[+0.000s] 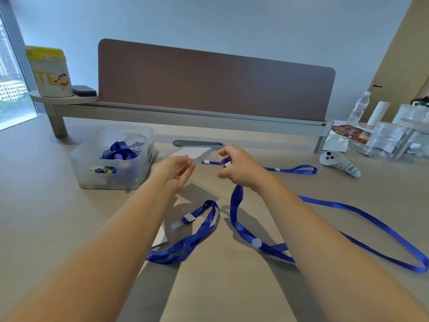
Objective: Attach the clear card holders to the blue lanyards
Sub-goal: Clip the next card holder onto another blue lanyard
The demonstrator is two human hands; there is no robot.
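My left hand (177, 169) pinches the edge of a clear card holder (197, 154) held above the table. My right hand (236, 167) grips the clip end of a blue lanyard (348, 208) right at the holder's edge. That lanyard's loop trails down under my right forearm and out to the right. A second blue lanyard (192, 238) lies on the table under my arms, with its clip on another clear holder (162, 235). A third blue lanyard (292, 169) lies farther back, behind my right hand.
A translucent bin (130, 177) at the left holds more blue lanyards and binder clips. A brown desk divider (216, 82) stands across the back. A white controller (336, 162), clear plastic boxes (390, 140) and a water bottle (358, 109) crowd the right side.
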